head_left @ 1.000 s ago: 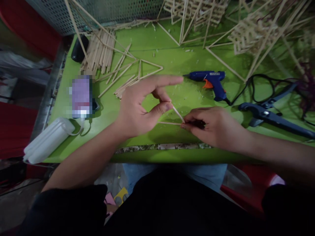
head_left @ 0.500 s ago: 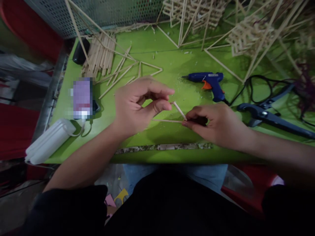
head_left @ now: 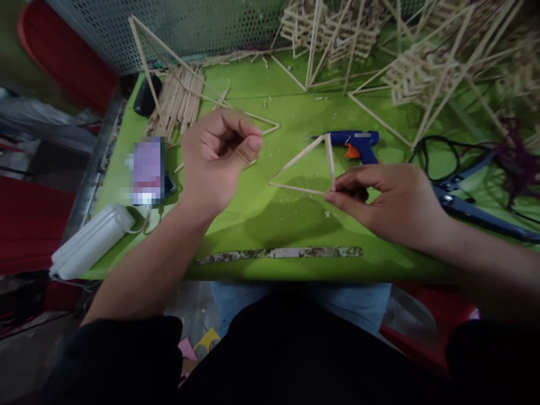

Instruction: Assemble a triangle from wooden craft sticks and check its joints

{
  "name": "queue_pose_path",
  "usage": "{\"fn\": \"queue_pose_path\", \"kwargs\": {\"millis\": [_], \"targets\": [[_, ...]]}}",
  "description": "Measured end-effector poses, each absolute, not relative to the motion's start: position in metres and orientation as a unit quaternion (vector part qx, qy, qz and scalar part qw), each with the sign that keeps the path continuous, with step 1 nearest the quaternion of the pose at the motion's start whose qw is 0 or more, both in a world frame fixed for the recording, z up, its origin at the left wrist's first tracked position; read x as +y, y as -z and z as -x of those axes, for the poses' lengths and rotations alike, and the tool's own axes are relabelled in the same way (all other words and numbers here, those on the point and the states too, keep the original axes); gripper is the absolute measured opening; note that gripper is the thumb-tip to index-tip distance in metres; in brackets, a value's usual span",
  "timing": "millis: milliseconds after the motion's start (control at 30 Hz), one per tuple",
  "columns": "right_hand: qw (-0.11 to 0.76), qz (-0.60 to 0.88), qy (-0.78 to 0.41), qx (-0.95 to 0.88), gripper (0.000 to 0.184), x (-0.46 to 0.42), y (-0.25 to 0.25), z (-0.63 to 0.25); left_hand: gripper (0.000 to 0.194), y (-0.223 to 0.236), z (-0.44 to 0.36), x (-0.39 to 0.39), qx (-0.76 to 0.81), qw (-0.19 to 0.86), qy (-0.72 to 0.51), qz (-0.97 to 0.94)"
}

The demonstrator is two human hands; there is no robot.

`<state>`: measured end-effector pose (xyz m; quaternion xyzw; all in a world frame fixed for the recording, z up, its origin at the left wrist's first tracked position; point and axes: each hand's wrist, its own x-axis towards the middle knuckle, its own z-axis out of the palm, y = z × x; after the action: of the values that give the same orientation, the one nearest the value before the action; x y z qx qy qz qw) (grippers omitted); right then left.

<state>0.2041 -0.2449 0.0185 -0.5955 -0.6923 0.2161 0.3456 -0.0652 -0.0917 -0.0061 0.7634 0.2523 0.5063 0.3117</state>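
My right hand (head_left: 388, 202) pinches one corner of a small triangle of thin wooden sticks (head_left: 310, 169) and holds it tilted above the green table (head_left: 270, 225). My left hand (head_left: 217, 157) hovers to the left of the triangle, fingers curled in against the thumb, and nothing shows between them. Behind the left hand lie another stick triangle (head_left: 264, 124) and a pile of loose sticks (head_left: 179, 101).
A blue glue gun (head_left: 352, 143) lies behind the held triangle, its black cable (head_left: 439, 149) running right. Blue-handled cutters (head_left: 472, 205) lie at the right. Stacked stick frames (head_left: 422, 62) fill the back. A purple phone (head_left: 147, 169) and a white case (head_left: 90, 242) sit at the left.
My left hand let go of the sticks and drew back to the left, closing up. My right hand lifted the piece, which now shows as a full triangle.
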Motion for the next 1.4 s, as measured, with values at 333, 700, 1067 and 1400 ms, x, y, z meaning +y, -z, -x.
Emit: {"fn": "queue_pose_path", "kwargs": {"millis": [333, 700, 1067, 1400], "targets": [[0.398, 0.613, -0.136, -0.669, 0.01, -0.242, -0.034, -0.215, 0.008, 0.012, 0.065, -0.09, 0.267, 0.468, -0.447, -0.714], [0.411, 0.603, -0.136, -0.67, 0.009, -0.238, -0.03, -0.217, 0.044, -0.002, 0.059, -0.104, 0.259, 0.488, -0.38, -0.742], [0.398, 0.612, -0.182, -0.658, 0.013, -0.242, -0.04, -0.216, 0.037, -0.007, 0.056, -0.117, 0.245, 0.369, -0.411, -0.797], [0.383, 0.626, -0.15, -0.663, 0.009, -0.242, -0.034, -0.219, 0.029, 0.001, 0.059, -0.118, 0.242, 0.313, -0.428, -0.813]]}}
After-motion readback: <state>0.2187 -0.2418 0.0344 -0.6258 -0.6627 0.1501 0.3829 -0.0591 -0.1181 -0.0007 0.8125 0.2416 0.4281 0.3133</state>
